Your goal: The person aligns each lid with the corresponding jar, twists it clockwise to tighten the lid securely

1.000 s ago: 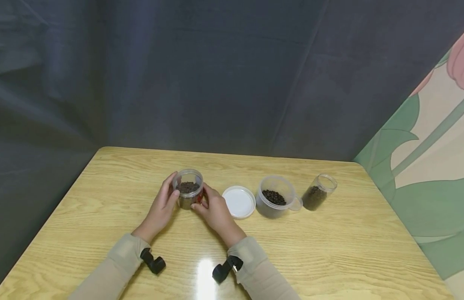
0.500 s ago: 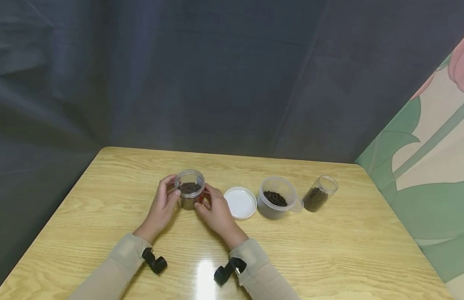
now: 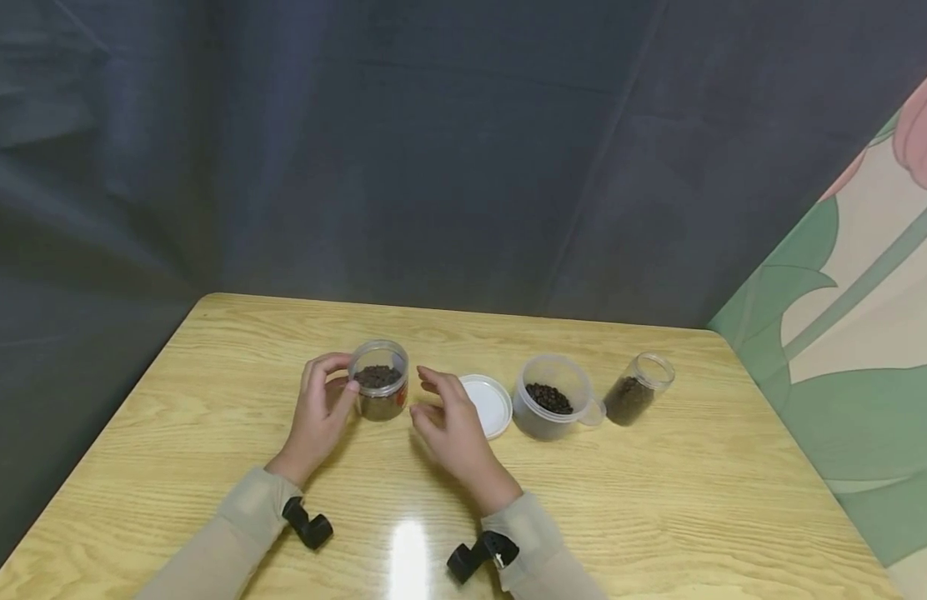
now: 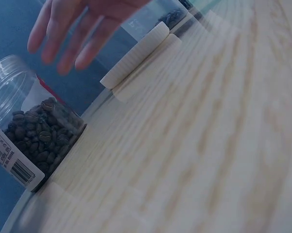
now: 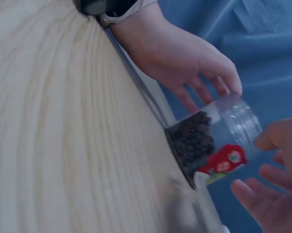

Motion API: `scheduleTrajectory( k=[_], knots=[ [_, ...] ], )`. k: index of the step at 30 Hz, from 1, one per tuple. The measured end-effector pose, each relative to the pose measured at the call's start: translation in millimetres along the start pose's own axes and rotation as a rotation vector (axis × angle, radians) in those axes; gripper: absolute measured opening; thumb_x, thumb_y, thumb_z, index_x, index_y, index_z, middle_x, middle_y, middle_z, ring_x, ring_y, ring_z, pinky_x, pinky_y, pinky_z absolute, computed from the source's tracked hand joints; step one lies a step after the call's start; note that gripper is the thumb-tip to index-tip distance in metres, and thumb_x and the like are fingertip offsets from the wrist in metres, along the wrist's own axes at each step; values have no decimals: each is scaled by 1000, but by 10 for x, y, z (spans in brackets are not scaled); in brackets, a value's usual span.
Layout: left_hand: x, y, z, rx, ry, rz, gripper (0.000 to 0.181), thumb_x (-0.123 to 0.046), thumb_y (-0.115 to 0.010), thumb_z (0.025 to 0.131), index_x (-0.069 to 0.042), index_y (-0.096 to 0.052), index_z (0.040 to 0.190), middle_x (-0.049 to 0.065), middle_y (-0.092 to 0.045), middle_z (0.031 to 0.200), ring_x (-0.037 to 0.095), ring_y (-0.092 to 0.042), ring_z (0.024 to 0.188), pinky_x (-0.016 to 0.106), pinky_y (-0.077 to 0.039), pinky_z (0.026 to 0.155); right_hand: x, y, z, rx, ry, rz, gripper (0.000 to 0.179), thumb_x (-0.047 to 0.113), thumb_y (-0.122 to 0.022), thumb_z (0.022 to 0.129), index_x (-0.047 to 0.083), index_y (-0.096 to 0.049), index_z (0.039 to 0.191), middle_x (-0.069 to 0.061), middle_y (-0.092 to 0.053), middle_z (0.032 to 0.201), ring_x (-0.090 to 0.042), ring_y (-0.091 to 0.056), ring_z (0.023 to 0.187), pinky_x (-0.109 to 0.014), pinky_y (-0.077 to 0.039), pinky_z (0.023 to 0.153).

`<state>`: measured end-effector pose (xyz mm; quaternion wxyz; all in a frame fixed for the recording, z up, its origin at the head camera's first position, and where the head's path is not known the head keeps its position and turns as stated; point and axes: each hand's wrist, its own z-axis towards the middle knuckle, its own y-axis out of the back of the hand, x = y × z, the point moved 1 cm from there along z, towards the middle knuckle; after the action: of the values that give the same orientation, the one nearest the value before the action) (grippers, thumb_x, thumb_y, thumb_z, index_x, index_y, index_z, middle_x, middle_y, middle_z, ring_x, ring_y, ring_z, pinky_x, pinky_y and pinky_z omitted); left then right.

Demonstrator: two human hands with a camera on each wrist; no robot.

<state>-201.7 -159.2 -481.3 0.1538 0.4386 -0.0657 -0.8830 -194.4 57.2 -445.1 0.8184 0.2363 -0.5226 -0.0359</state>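
Note:
A clear jar point(image 3: 382, 392) of coffee beans stands upright and lidless on the table. My left hand point(image 3: 318, 411) holds it from the left, the thumb at the rim and the fingers round the far side. In the right wrist view, a red label shows on the jar point(image 5: 192, 141), and the left hand point(image 5: 184, 58) is against it. My right hand point(image 3: 453, 425) is apart from the jar on its right, fingers loosely bent, holding nothing. The left wrist view shows the right hand point(image 4: 82, 29) in the air near the white lid point(image 4: 136, 56).
The white lid point(image 3: 490, 407) lies flat, partly behind the right hand. Right of it stands a translucent plastic cup point(image 3: 542, 423) with a handle and dark beans inside. Farther right is a glass jar point(image 3: 628, 400), partly filled with dark contents. A dark curtain point(image 3: 448, 167) backs the table.
My right hand has let go of the bean jar and moved right, towards the lid, which it now partly covers. The left hand stays on the jar, which has hardly moved.

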Motion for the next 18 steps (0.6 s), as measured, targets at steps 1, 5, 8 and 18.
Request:
scheduleTrajectory(
  k=[1,5,8,18],
  knots=[
    [-2,-1,-2,-13,-11,18,37,12,-58,95,9,-48,130,24,-44,134,24,-46,121,20,-46,103,17,35,-16,-11,27,-19,51,-1,-62,96,-1,-48,145,-19,-51,138,-34,-53,128,-34,-55,96],
    [-29,-13,-19,-45,-44,48,33,12,-61,92,9,-52,123,25,-43,135,17,-44,123,31,-48,102,59,175,-89,-60,124,-112,48,-1,-62,96,-1,-50,143,-16,-53,137,-31,-54,126,-34,-57,93],
    [-48,-38,-33,-50,-72,37,30,10,-61,91,9,-53,120,26,-41,136,18,-42,125,32,-44,104,82,275,-154,-96,170,-169,48,-2,-63,96,0,-50,143,-15,-54,137,-28,-55,125,-34,-56,94],
    [-43,-76,-36,-122,-204,138,29,2,-61,85,2,-57,114,26,-40,136,37,-39,129,27,-27,115,34,579,-340,-251,405,-323,47,-11,-62,89,-3,-55,135,-17,-55,133,-31,-57,120,-36,-56,93]
  ],
)
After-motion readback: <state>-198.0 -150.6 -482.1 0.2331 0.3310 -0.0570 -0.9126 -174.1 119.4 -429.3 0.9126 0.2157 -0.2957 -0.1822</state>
